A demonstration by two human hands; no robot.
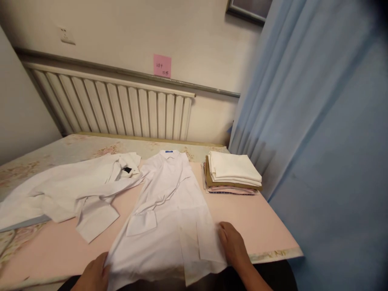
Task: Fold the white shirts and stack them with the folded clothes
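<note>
A white button-up shirt (pixel 169 226) lies lengthwise before me, its collar with a blue label at the far end and one sleeve folded across the front. My left hand (pixel 94 273) is closed on the lower left edge of this shirt. On the opposite edge, near the hem, my right hand (pixel 232 242) grips the fabric, its fingers slightly blurred. The hem hangs over the front edge of the table. Left of it, touching near the sleeve, lies a second white garment (pixel 69 186), loosely spread, with a black label at its neck.
A pile of folded clothes (pixel 235 167), white on top, stands at the back right. A pink cloth (pixel 254 220) covers part of the floral-covered table. Behind are a radiator (pixel 121 103) and a pink note (pixel 162 66) on the wall. A blue curtain (pixel 327 141) hangs along the right.
</note>
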